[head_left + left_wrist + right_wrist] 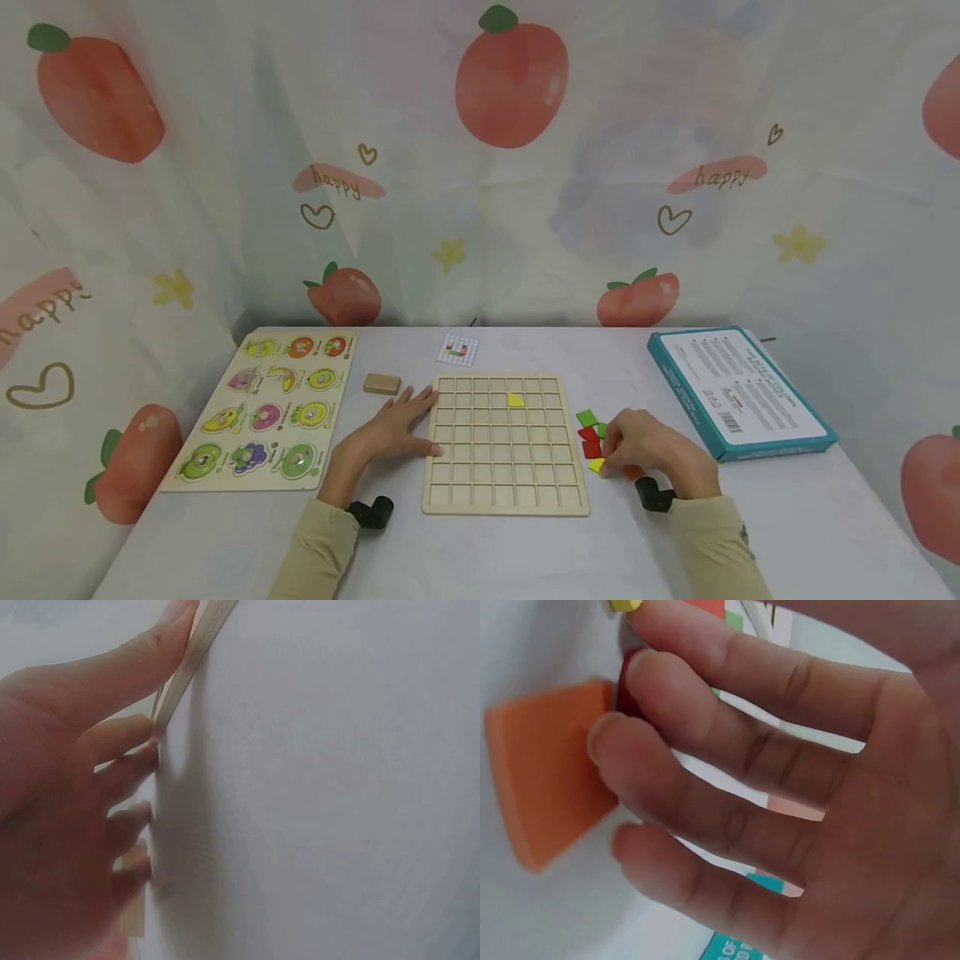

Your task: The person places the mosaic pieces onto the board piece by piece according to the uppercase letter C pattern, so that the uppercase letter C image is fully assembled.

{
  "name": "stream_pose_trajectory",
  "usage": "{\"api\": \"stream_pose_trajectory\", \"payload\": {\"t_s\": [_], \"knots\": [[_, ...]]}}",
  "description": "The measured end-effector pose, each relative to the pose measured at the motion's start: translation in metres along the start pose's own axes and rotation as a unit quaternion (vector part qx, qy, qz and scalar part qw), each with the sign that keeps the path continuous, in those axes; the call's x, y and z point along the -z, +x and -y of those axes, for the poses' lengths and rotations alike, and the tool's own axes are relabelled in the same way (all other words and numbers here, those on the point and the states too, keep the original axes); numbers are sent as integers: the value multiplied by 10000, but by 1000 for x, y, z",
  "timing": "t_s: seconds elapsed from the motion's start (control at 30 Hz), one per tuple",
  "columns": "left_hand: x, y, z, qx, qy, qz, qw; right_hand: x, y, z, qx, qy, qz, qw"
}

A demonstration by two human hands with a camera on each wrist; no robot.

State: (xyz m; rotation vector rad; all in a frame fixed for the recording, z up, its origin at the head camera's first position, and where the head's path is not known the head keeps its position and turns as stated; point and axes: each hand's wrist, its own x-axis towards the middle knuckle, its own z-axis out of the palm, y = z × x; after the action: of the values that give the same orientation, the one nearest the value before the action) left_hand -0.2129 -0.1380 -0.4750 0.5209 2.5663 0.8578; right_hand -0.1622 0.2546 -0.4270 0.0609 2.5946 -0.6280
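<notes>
A wooden grid board (506, 511) lies in the middle of the table, with one yellow tile (516, 400) in a cell of its upper part. My left hand (386, 433) rests at the board's left edge, thumb on the rim and fingers spread. In the left wrist view the thumb lies along the board's edge (191, 664). Right of the board, my right hand (645, 446) pinches another yellow tile (625, 604) at its fingertips; the thumb's tip is hidden. Red tiles (592, 450), green tiles (587, 417) and an orange tile (551, 776) lie around those fingers.
A small pattern card (457, 350) lies beyond the board. To the left are a wooden block (382, 384) and a fruit puzzle board (247, 400). At the right stands a flat teal-edged box (750, 392). A patterned curtain hangs behind the table.
</notes>
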Motion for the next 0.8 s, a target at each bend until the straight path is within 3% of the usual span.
{"api": "stream_pose_trajectory", "payload": {"t_s": [0.4, 0.8], "knots": [[1, 0, 0, -54, 57, 13, 10000, -6, 3, 10, 61, -81, 28, 9999], [-10, 9, 15, -85, 34, -154, 9998, -6, 15, 3, 947, 619, -310, 9931]]}}
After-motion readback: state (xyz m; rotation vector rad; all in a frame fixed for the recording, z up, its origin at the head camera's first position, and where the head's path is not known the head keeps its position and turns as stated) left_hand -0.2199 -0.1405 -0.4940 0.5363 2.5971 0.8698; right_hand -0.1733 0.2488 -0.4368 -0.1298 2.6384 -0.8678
